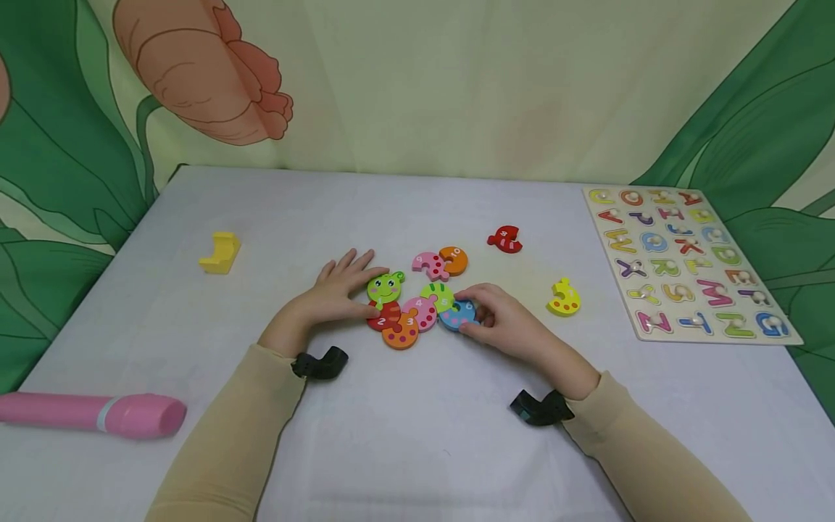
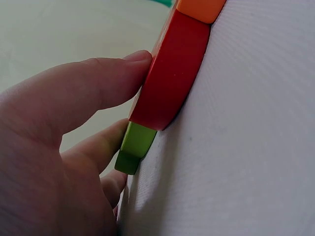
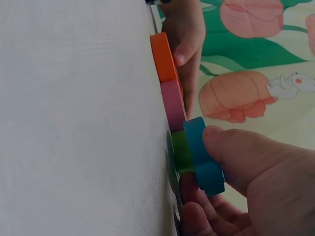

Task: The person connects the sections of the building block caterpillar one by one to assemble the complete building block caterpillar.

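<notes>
A chain of caterpillar puzzle pieces lies mid-table: a green smiling head, a red piece marked 2, an orange piece marked 3, a pink piece marked 4 and a green piece. My left hand rests beside the head with fingers spread. Its thumb touches the red piece's top edge, as the left wrist view also shows. My right hand pinches a blue puzzle piece between thumb and fingers. In the right wrist view this blue piece sits raised, overlapping the green one.
Behind the chain lie joined pink and orange pieces and a red piece. Right of my right hand lies a yellow piece. An alphabet board, yellow block and pink cylindrical object lie farther out.
</notes>
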Demonstrator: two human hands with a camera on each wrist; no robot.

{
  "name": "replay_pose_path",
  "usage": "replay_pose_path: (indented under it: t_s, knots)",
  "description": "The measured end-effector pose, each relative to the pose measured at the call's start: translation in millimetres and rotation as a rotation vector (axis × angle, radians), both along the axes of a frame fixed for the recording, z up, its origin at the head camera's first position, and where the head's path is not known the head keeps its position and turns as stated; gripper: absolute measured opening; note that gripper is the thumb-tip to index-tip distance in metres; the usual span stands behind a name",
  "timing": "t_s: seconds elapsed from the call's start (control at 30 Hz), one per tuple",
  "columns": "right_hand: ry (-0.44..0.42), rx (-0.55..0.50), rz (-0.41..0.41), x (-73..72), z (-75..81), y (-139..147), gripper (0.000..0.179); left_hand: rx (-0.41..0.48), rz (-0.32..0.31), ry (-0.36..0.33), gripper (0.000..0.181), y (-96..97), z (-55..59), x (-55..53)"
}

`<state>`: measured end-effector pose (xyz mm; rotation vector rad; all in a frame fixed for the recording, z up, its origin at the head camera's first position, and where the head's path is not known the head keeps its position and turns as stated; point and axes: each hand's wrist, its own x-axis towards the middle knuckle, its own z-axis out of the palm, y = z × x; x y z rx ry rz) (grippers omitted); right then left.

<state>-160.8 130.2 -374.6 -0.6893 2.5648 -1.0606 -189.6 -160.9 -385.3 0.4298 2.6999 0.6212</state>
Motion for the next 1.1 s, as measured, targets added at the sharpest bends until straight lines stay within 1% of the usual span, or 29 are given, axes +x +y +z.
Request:
replay_pose_path:
  t_s: [0.17,0.4,0.67,0.77,0.87,0.97,1.1]
  knots:
    - [0.019,-0.018,0.004,0.4,-3.5,-1,0.044,-0.003,0.001,0.0,0.073,0.3,-1.0,-1.0]
    - [0.04,-0.002,0.001,0.1,-6.0,-1,0.045,-0.007,0.003,0.003,0.073,1.0,-0.9,-1.1]
    - [0.059,0.113,-0.015,0.0,-7.1,-1,0.045,-0.007,0.0,0.0,0.073,0.5,0.9,-0.3]
    - [0.048,0.116,-0.009,0.3,-6.0,-1,0.046,-0.013,0.001,-0.002,0.073,-0.3,0.6,-0.4]
    - [0.014,0.113,0.005,1.1,-1.2,1,0.049,-0.02,0.0,-0.005,0.073,-0.8,0.9,0.0]
    - [-0.009,0.119,0.016,-0.7,8.0,11,0.054,-0.01,-0.001,-0.006,0.074,-0.1,1.7,0.4]
    - [-0.001,0.142,-0.032,-7.8,22.9,40,0.058,-0.002,0.001,-0.009,0.074,1.2,2.7,0.2]
